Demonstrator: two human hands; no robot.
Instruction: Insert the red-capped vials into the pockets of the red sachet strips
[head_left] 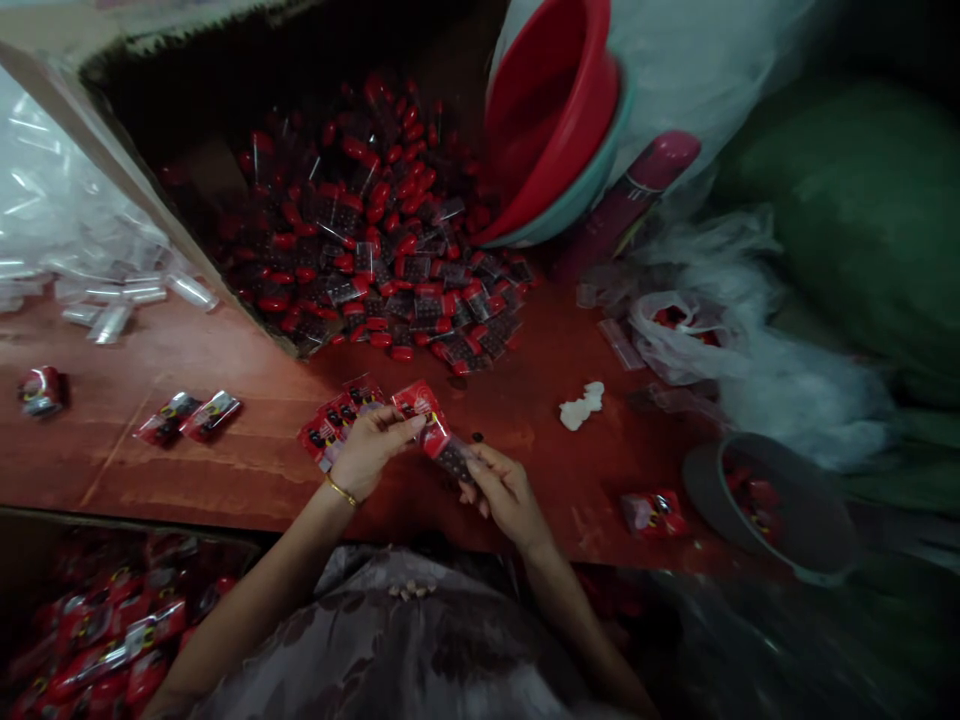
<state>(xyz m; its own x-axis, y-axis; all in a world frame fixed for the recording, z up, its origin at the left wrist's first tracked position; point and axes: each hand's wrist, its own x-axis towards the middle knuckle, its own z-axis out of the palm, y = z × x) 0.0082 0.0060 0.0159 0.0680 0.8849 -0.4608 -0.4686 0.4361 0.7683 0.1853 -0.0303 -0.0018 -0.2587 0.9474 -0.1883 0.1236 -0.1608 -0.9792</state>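
Red counter: my hands [373,447] [501,492] pinch one packet [439,437]; finished packs [337,420] beside them, a heap of capsules [375,250] beyond remains.

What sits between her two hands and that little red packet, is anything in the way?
Nothing visible does. The left hand and the right hand both already hold the red packet directly, fingers on it, just above the red table. The pile of red pieces lies farther back.

Two bare forearms, no sleeves showing. Thin gold bangle [341,490] around the wrist of the left hand [367,450]; nothing worn on the right hand [506,492]. Below, a glossy grey-brown floral-patterned garment [405,640] over the lap.
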